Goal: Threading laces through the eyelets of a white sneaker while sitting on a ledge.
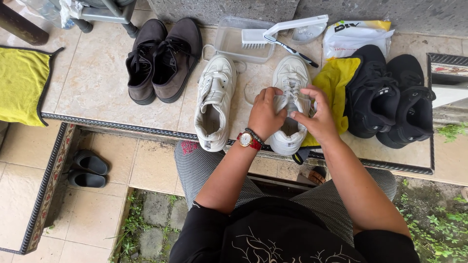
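The right white sneaker (290, 104) is gripped at its laces by both hands on the tiled ledge (97, 87); the left hand (265, 113) is closed on the tongue, the right hand (319, 117) is pinched at the side. Its mate (214, 100) lies just beside, a yellow cloth (336, 80) and black sneakers (390, 100) opposite.

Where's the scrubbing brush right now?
In the head view, the white scrubbing brush lies across the clear plastic tub at the top centre, just beyond the two white sneakers.
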